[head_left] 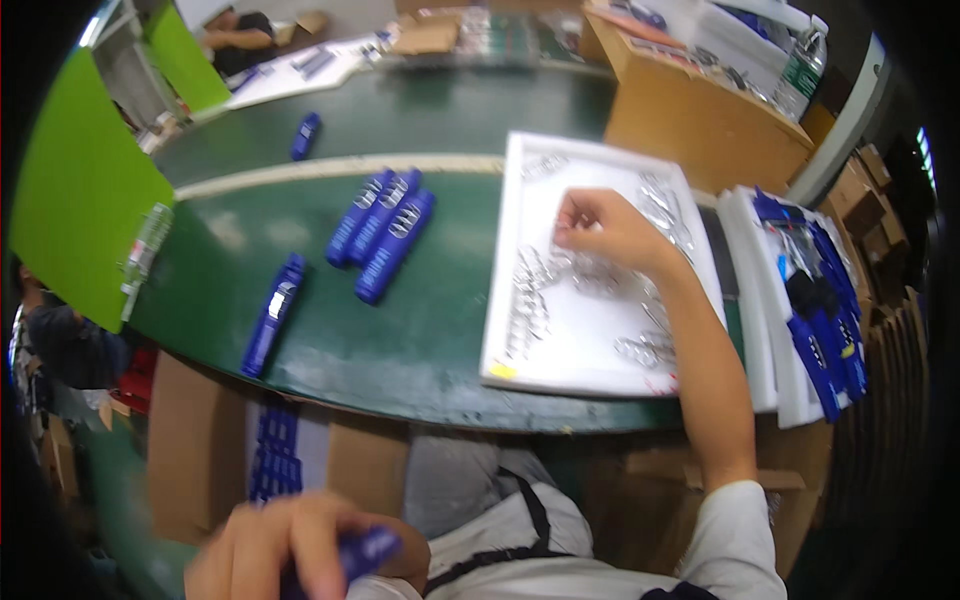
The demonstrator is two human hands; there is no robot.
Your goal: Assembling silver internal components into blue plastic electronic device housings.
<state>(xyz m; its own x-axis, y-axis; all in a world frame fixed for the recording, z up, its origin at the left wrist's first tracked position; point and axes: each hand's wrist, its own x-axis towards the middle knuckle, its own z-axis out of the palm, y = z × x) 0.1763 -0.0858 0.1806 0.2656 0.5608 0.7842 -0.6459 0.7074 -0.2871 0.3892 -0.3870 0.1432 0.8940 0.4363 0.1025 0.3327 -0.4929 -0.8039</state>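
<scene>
My left hand, low and near my body, is closed around a slim blue plastic casing; motion blurs both. Above a white foam tray on the right, my right hand has its fingertips pinched together. Whatever may be between them is too small to make out. Small shiny ring-like parts lie in loose clusters in the tray, below and around that hand. Several similar blue casings lie on the green table: a group of three left of the tray and a single one nearer me.
Another blue casing lies beyond the pale strip across the table. A foam box with blue parts stands right of the tray. Below the table edge, an open carton holds more blue pieces. A green panel rises at left.
</scene>
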